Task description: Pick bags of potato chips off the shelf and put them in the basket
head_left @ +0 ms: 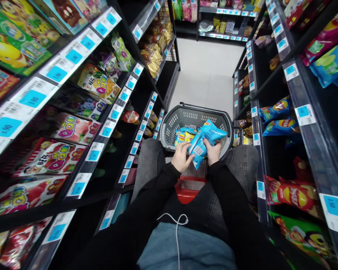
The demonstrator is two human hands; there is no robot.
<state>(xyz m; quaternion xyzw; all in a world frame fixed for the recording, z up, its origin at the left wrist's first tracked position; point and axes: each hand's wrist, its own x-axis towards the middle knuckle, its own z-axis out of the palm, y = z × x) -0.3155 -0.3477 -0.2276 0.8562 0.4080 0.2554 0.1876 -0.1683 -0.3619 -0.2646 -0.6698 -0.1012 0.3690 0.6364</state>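
A blue bag of chips (pixel 198 149), its barcode side up, is held tilted over the near side of a grey shopping basket (pixel 169 125). My right hand (pixel 213 152) grips its right side, thumb on top. My left hand (pixel 182 156) holds the left edge, with its fingers curled against the wrapper. Another stretch of blue wrapper (pixel 212 131) shows just beyond; I cannot tell whether it is a second bag. Inside the basket lie more blue and yellow chip bags (pixel 183 137), partly hidden by the held bag.
Shelves of gummy candy bags (pixel 66 159) line the left, with price tags along their edges. On the right are shelves with red chip bags (pixel 295 195) and blue chip bags (pixel 278 127). Pale floor (pixel 205 71) runs ahead to a far shelf (pixel 228 33). A red part (pixel 186 195) shows between my legs.
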